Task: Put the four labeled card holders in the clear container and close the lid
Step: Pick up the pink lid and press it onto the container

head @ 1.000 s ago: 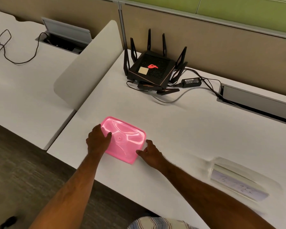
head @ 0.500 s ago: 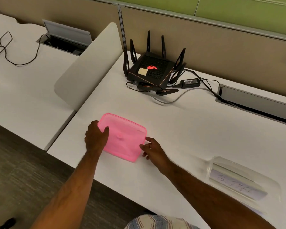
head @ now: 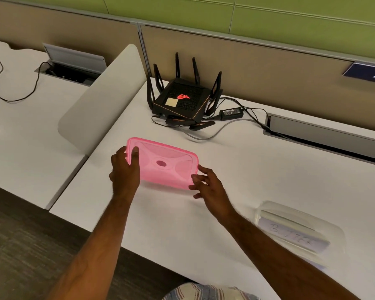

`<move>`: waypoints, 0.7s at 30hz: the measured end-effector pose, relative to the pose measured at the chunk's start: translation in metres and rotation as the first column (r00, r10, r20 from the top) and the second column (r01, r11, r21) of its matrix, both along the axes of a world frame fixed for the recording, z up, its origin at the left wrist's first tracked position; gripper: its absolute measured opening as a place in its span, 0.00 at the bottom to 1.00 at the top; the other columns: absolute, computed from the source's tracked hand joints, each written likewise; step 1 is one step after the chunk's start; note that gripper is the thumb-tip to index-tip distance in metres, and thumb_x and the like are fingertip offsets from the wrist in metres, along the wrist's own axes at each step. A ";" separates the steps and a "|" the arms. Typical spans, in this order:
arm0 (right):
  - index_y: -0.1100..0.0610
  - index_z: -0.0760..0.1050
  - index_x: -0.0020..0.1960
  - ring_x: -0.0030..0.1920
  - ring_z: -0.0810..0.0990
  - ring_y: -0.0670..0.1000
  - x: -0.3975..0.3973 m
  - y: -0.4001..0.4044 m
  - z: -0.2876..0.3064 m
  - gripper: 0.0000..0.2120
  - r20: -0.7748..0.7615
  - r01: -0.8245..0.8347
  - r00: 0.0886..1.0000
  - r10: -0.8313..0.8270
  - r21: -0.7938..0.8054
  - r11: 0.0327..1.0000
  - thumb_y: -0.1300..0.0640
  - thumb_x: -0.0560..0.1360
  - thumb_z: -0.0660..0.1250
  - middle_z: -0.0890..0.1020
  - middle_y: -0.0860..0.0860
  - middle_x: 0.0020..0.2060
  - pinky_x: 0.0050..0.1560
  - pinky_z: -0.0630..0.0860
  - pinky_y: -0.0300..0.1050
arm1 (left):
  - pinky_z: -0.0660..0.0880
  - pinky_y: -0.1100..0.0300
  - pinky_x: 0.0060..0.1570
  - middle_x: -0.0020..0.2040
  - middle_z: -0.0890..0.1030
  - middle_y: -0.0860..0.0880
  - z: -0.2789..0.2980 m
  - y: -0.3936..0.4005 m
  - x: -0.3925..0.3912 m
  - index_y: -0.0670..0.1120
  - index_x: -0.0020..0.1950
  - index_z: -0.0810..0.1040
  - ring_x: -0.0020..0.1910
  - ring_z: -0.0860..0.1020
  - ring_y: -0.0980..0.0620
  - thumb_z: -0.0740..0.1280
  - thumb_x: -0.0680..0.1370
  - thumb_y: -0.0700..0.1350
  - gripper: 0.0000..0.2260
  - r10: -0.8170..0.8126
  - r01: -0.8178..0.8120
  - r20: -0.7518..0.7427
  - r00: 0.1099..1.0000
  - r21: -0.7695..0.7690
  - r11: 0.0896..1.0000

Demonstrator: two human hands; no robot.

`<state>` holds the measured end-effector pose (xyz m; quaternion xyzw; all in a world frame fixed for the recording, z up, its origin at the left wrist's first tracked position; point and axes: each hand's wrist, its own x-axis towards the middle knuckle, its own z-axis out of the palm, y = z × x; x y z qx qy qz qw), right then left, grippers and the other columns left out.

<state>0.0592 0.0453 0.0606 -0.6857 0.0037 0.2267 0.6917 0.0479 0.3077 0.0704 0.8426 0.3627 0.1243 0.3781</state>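
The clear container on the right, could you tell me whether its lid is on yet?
Not on. The clear container sits uncovered with labeled cards inside, while the left hand holds the pink lid apart from it.

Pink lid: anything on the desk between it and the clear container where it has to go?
Nothing visible. The pink lid, held by the left hand with the right hand at its near right corner, has only bare desk between it and the clear container to the right.
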 end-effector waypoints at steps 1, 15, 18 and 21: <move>0.49 0.71 0.71 0.52 0.87 0.52 0.000 -0.005 0.002 0.17 -0.004 0.027 1.000 -0.027 0.025 0.999 0.53 0.82 0.66 0.83 0.51 0.59 0.47 0.84 0.50 | 0.73 0.42 0.62 0.67 0.73 0.49 0.002 -0.005 0.003 0.54 0.69 0.70 0.60 0.76 0.42 0.52 0.78 0.71 0.28 0.011 -0.009 0.047 0.999 -0.036 0.999; 0.57 0.75 0.53 0.58 0.85 0.48 0.002 -0.091 0.018 0.14 0.009 0.315 0.948 -0.318 0.110 0.943 0.45 0.83 0.65 0.85 0.49 0.53 0.45 0.86 0.59 | 0.74 0.59 0.48 0.50 0.83 0.51 0.012 -0.088 0.025 0.52 0.50 0.79 0.53 0.80 0.50 0.71 0.75 0.59 0.13 0.257 -0.073 0.225 0.940 -0.601 0.796; 0.54 0.76 0.50 0.57 0.85 0.50 0.000 -0.115 0.016 0.11 0.014 0.350 0.935 -0.353 0.108 0.931 0.46 0.81 0.67 0.86 0.48 0.50 0.45 0.86 0.58 | 0.75 0.61 0.52 0.51 0.85 0.48 0.010 -0.106 0.023 0.52 0.47 0.79 0.57 0.83 0.48 0.75 0.74 0.43 0.07 0.256 0.010 0.290 0.922 -0.678 0.735; 0.50 0.77 0.47 0.57 0.85 0.51 -0.001 -0.142 0.015 0.09 0.021 0.383 0.922 -0.386 0.096 0.919 0.45 0.79 0.70 0.87 0.47 0.51 0.46 0.85 0.59 | 0.76 0.60 0.52 0.51 0.87 0.48 0.009 -0.122 0.021 0.50 0.50 0.78 0.56 0.84 0.49 0.75 0.71 0.34 0.14 0.198 0.101 0.320 0.927 -0.718 0.689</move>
